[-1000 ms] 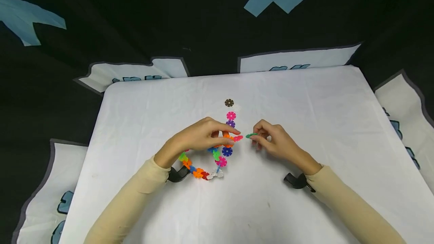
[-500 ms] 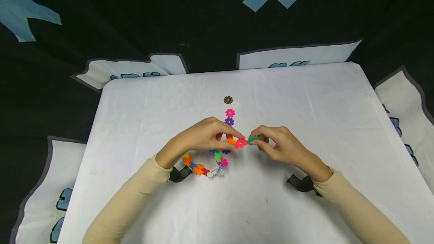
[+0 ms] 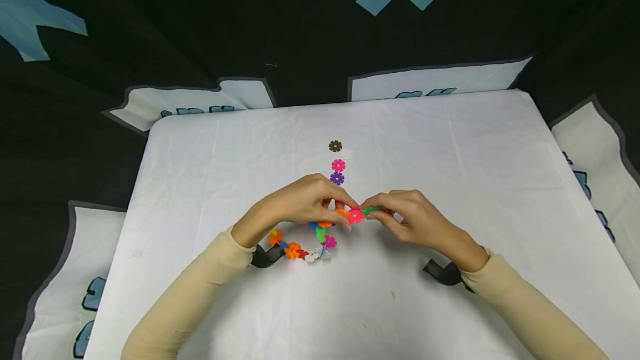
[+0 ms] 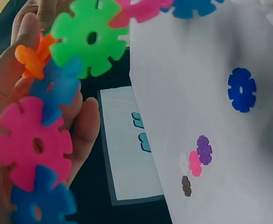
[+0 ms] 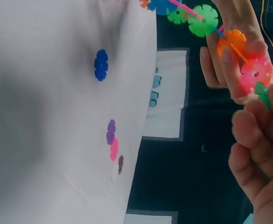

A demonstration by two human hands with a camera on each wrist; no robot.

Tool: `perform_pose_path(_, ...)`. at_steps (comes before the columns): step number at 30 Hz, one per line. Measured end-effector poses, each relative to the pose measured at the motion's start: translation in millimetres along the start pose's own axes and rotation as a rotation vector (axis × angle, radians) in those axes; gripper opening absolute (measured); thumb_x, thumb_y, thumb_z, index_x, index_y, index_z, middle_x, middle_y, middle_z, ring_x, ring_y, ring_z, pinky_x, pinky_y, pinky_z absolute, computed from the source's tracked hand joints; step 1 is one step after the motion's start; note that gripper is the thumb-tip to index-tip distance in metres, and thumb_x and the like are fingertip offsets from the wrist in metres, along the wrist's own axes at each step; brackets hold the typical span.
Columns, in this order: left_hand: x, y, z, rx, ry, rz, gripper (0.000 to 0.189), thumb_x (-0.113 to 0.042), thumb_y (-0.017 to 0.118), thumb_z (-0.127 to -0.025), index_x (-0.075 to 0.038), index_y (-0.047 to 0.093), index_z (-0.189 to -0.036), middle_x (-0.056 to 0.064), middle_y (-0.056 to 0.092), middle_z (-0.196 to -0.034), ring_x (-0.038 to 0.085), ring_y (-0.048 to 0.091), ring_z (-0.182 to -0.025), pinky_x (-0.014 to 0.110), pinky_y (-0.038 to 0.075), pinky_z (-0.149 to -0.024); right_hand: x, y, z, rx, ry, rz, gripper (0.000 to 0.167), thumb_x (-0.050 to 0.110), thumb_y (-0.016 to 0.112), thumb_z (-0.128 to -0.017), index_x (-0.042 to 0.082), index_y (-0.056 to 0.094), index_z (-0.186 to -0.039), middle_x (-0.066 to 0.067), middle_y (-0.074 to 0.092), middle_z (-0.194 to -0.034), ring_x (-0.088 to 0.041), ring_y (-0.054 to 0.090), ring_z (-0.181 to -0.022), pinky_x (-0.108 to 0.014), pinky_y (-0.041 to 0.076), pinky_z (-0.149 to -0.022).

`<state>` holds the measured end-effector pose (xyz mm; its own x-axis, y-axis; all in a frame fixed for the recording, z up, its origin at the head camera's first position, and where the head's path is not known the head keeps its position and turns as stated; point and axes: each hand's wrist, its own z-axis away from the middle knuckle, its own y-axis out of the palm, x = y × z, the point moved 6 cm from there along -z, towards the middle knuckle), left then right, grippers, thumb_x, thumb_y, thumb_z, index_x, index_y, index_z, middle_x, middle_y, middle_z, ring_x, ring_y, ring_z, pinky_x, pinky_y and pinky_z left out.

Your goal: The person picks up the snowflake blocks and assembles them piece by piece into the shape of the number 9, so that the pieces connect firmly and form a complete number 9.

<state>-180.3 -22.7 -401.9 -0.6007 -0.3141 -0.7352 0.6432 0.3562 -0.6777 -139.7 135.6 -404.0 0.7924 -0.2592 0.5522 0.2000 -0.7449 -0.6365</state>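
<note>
My left hand (image 3: pixel 305 201) grips the end of a chain of colourful plastic snowflake discs (image 3: pixel 293 250), by its pink end disc (image 5: pixel 249 79) and the orange disc (image 5: pixel 232 43). From there the chain curves below that hand; a bright green disc (image 4: pixel 90 38) and blue disc (image 4: pixel 40 200) show close up in the left wrist view. With thumb and fingers, my right hand (image 3: pixel 415 215) pinches a darker green snowflake disc (image 3: pixel 371 210). Its edge meets the pink end disc; how deep the slots engage cannot be told. Both hands are just above the table.
Beyond the left hand lie loose discs on the white table (image 3: pixel 450 154): brown (image 3: pixel 335 146), white (image 3: pixel 346 154), pink (image 3: pixel 338 165) and purple (image 3: pixel 337 178). A dark blue disc (image 4: pixel 242 90) lies nearer. Dark curtains (image 3: pixel 300 26) hang behind the table.
My right hand was apart from the left with the green disc; the two hands have come together. The green disc now touches the pink end disc, which has shifted slightly nearer the person.
</note>
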Motion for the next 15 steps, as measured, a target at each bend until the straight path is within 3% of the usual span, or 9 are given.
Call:
perform_pose_path(8, 2.6, -0.7, -1.7, 0.031, -0.001, 0.079, 0.03, -0.028, 0.082, -0.079, -0.012, 0.077, -0.104, -0.009, 0.064, -0.072, 0.002, 0.045, -0.052, 0.017, 0.033, -0.049, 0, 9, 3.2, -0.076, -0.027, -0.041, 0.024, 0.023, 0.056, -0.1, 0.004, 0.07, -0.096, -0.002, 0.073, -0.08, -0.005, 0.048, -0.058, -0.014, 0.039, -0.053)
perform_pose_path(15, 6.7, 0.0, -2.2, 0.042, -0.011, 0.161, 0.027, -0.024, 0.083, -0.078, -0.011, 0.078, -0.101, -0.006, 0.063, -0.071, 0.004, 0.04, -0.047, 0.018, 0.028, -0.046, 0, 15, 4.5, -0.102, -0.018, -0.046, 0.024, 0.023, 0.053, -0.101, 0.005, 0.068, -0.094, 0.0, 0.071, -0.079, -0.004, 0.048, -0.059, -0.014, 0.04, -0.052)
